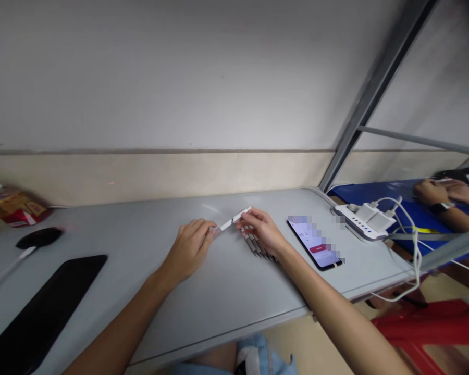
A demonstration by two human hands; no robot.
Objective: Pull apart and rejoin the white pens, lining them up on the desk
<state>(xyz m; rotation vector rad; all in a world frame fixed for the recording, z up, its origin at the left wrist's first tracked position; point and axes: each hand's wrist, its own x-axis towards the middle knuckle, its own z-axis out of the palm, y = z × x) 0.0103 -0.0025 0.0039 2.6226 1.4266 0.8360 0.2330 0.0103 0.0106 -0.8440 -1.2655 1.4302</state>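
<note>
A slim white stick-like item (234,219) is held above the grey table between my two hands. My right hand (261,229) pinches its upper right end between thumb and fingers. At its lower left end, my left hand (193,245) has thumb and fingers pressed together on a clear, blurred part. Several slim grey pieces (254,245) lie side by side on the table, partly hidden under my right hand. To the right of them lies a phone (316,244) with its screen lit.
A white power strip (360,224) with plugs and cables sits at the right edge. On the left are a black mat (47,312), a dark oval object (39,238) and a red-labelled jar (17,207). Another person's hands (437,192) are over a blue table (391,195).
</note>
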